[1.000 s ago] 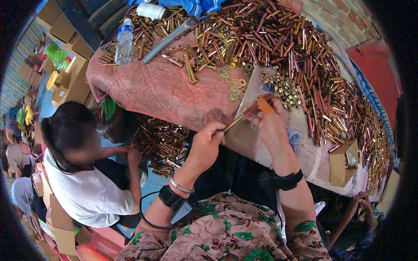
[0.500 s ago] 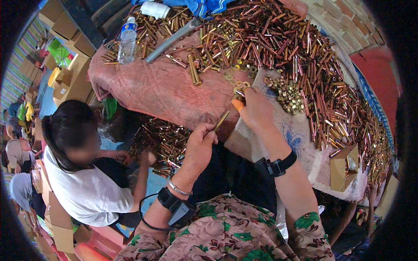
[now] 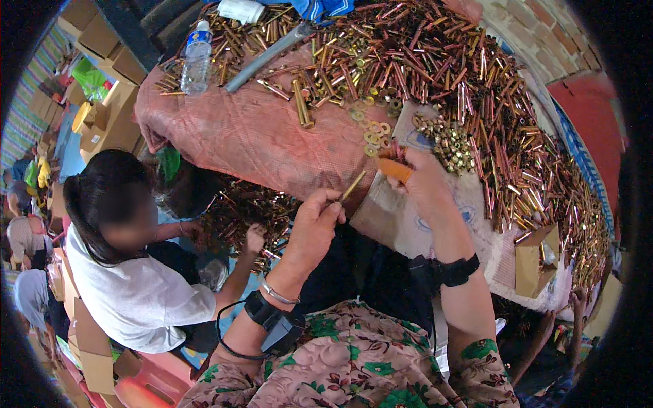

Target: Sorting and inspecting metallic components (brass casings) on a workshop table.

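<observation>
My left hand (image 3: 316,221) is closed in a pinch on a slim brass-coloured bolt (image 3: 354,185), which points up and to the right. My right hand (image 3: 425,183) hovers by the edge of the red quilted cover, its fingers curled inward and an orange finger cover (image 3: 394,168) showing on one of them. What sits in those fingers, if anything, I cannot make out. Just beyond them lie flat yellow washers (image 3: 375,130). A heap of brass-coloured nuts (image 3: 449,143) rests right of the washers on a pale cloth (image 3: 388,224).
A large pile of copper-coloured metal tubes and bolts (image 3: 422,54) spreads across the far and right side. A grey pipe (image 3: 269,58) and a plastic bottle (image 3: 197,58) lie at the far left. A small cardboard box (image 3: 537,262) stands right. Another person (image 3: 136,272) sits at left.
My right hand has drawn back from the washers toward me and slightly right, and its wrist has turned. My left hand keeps the bolt, nearly still. The co-worker's hand has shifted right.
</observation>
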{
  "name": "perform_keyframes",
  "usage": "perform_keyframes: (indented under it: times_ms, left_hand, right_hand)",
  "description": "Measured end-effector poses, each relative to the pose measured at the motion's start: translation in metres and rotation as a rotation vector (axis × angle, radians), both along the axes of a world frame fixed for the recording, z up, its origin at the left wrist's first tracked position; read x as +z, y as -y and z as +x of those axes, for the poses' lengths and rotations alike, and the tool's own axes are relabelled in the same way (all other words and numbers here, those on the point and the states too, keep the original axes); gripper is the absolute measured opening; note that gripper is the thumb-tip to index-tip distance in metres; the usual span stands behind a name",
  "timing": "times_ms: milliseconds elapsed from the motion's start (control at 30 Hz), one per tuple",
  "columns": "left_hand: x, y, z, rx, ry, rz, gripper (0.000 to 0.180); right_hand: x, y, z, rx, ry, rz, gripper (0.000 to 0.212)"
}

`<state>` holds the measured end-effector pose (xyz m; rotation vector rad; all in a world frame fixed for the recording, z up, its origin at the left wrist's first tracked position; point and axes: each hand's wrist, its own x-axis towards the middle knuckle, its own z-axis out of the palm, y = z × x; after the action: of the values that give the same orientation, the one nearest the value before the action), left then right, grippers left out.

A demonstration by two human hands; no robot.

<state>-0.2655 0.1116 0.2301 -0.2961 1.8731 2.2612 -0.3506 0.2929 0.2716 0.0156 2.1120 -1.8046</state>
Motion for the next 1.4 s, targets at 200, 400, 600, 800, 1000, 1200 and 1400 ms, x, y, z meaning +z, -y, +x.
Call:
perform_keyframes:
  times_ms: [200,400,600,800,1000,1200,1400]
  left_hand:
    - [0.004,-0.005,0.004,-0.079,-0.050,0.052,0.012]
    - [0.011,-0.010,0.007,-0.053,-0.058,0.118,0.012]
    - [0.004,-0.010,0.011,-0.076,-0.070,0.087,0.012]
    - [0.001,-0.015,0.015,-0.111,-0.084,0.095,0.012]
    - [0.006,-0.019,0.014,-0.104,-0.081,0.070,0.013]
    - [0.023,-0.021,0.013,-0.032,0.119,0.399,0.032]
    - [0.029,-0.035,0.007,-0.098,0.147,0.248,0.030]
  right_hand:
    - [0.004,0.003,0.018,0.144,-0.025,0.069,0.023]
    - [-0.013,0.002,0.024,0.084,0.075,-0.339,0.017]
    - [-0.005,0.003,0.022,-0.240,-0.015,-0.985,0.013]
    - [-0.021,0.014,0.021,-0.275,0.079,-1.207,0.012]
    - [-0.016,0.024,0.039,-0.213,0.177,-1.019,0.013]
    - [-0.016,0.020,0.056,-0.089,0.108,-0.332,0.022]
    - [-0.018,0.003,0.071,0.084,-0.062,-0.225,0.023]
